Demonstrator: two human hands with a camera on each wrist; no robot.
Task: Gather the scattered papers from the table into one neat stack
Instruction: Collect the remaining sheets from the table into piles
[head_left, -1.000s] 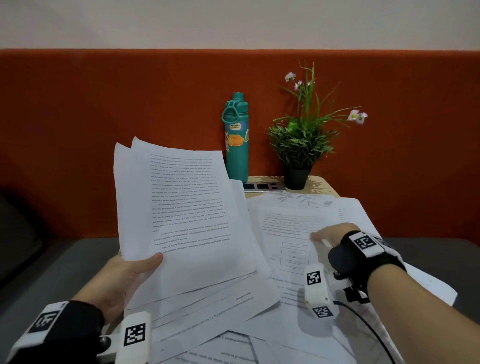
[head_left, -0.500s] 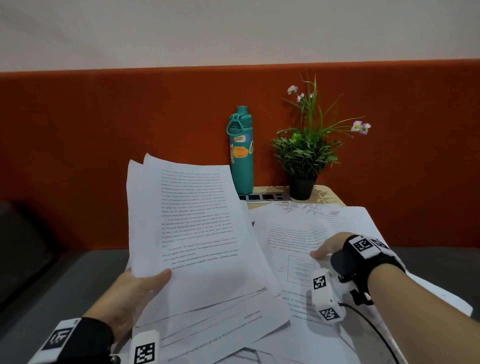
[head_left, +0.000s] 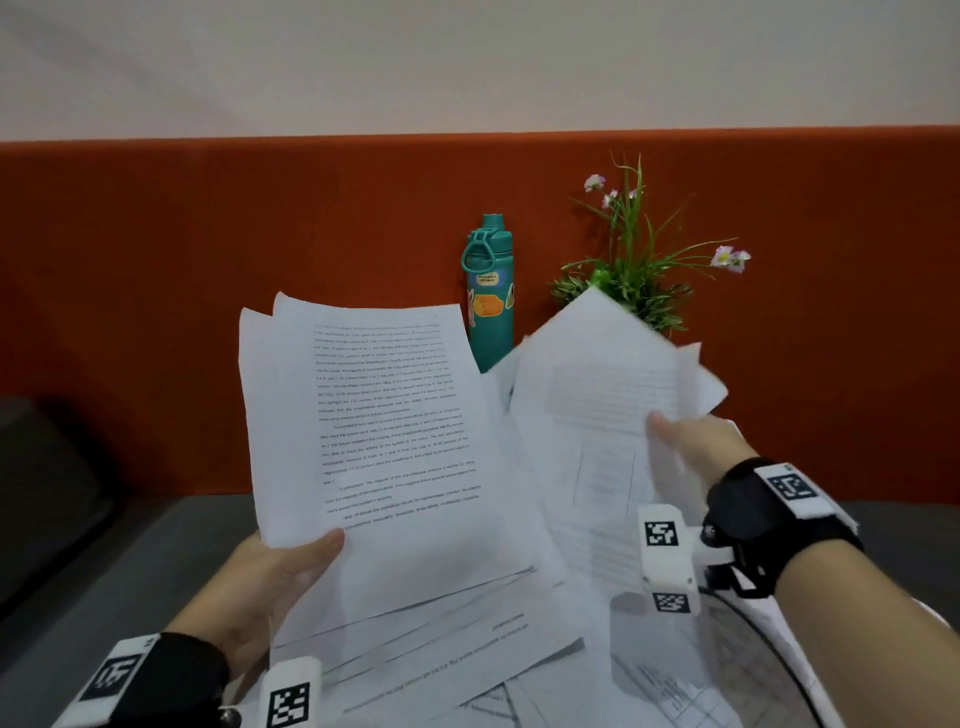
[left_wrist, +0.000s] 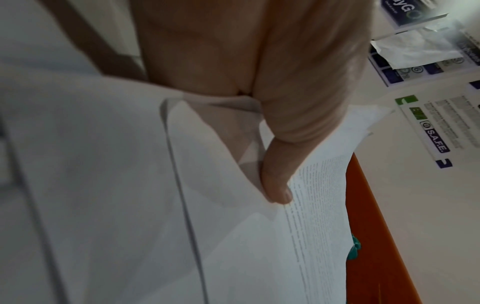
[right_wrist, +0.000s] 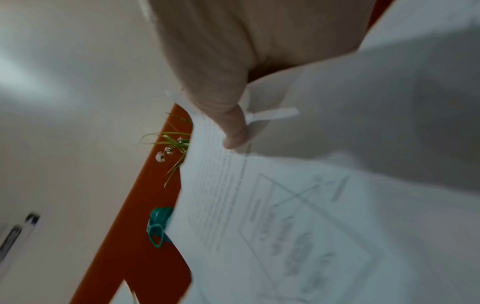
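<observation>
while the left hand (head_left: 270, 582) pinched a stack (head_left: 384, 441) up over the table, the right hand (head_left: 696, 447) pinched a blurry sheet (head_left: 597, 395). only the right wrist view showed its drawing; more papers (head_left: 467, 670) lay below.

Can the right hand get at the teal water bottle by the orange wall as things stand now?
Probably not freely. The right hand pinches a lifted white printed sheet, and that sheet rises between it and the teal water bottle, covering the bottle's foot. The hand would first have to pass the sheet on.
</observation>
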